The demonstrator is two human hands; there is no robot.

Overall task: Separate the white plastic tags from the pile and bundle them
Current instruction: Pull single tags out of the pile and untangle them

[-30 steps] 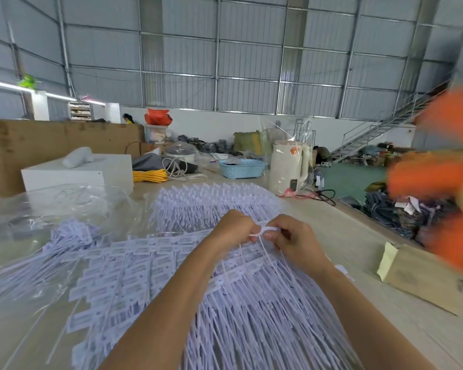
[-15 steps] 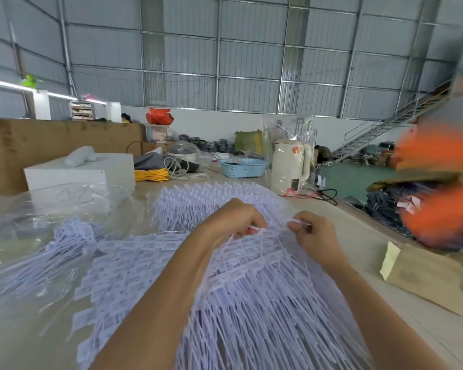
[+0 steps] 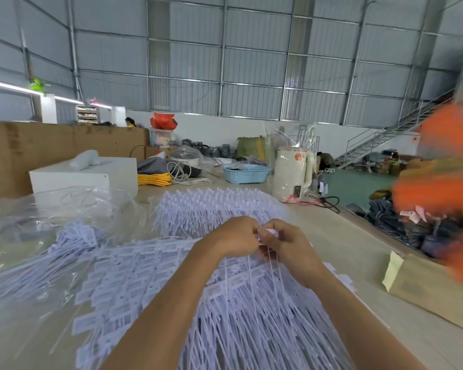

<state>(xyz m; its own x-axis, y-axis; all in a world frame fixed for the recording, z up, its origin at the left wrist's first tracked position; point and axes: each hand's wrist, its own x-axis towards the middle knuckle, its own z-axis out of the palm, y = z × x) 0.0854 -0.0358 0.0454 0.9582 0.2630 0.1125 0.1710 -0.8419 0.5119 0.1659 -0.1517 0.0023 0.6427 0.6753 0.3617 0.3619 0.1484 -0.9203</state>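
A big pile of white plastic tags with long thin tails covers the table in front of me. Another row of tags lies behind my hands. My left hand and my right hand meet above the pile, both with curled fingers pinching the heads of a few tags. The thin tails of those tags hang down from my hands towards me. More tags lie in clear plastic at the left.
A clear plastic bag and a white box sit at the left. A cream kettle, a blue basket and yellow cord stand behind. A brown envelope lies right. A blurred orange shape fills the right edge.
My hands were pulled apart half a second ago and have come back together, fingertips touching over the held tags. The blurred orange shape at the right keeps shifting.
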